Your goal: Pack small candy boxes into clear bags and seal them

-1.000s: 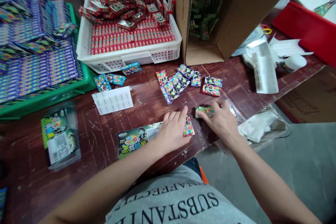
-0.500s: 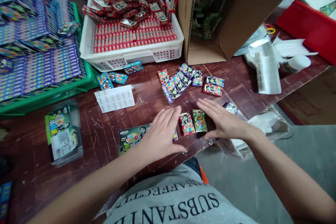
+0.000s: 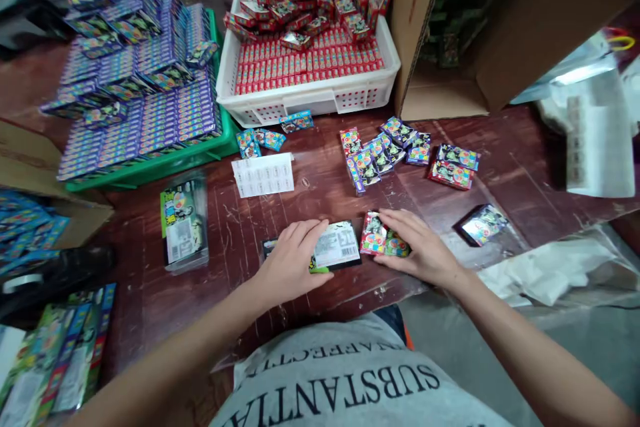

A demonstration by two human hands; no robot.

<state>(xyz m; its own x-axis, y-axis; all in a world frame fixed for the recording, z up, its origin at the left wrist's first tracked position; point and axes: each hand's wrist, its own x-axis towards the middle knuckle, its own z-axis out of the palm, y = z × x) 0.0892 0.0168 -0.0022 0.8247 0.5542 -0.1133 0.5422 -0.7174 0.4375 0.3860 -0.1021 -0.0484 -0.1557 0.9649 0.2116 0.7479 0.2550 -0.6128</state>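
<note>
My left hand (image 3: 290, 261) lies over a dark printed packet (image 3: 338, 245) with a white barcode label, its thumb along the lower edge and fingers over the top. Part of the packet is hidden under the palm. Close to its right end, my right hand (image 3: 423, 248) closes around a red small box (image 3: 373, 232) and a green small box (image 3: 397, 244) standing side by side; its fingers partly cover the green one. Beyond my hands lies a loose cluster of purple small boxes (image 3: 384, 152), with a red-and-purple pair (image 3: 454, 167) to its right.
A white basket (image 3: 310, 105) of red boxes and a green crate (image 3: 150, 170) of purple boxes stand at the back. An open carton (image 3: 417, 33) is at right. A sticker sheet (image 3: 263, 175), a clear-wrapped packet (image 3: 184, 227) and a silvery pack (image 3: 483, 224) lie on the table.
The view has swung left. The barcode-labelled packet now shows between my hands. My right hand has closed in on the red and green boxes, which now sit against the packet.
</note>
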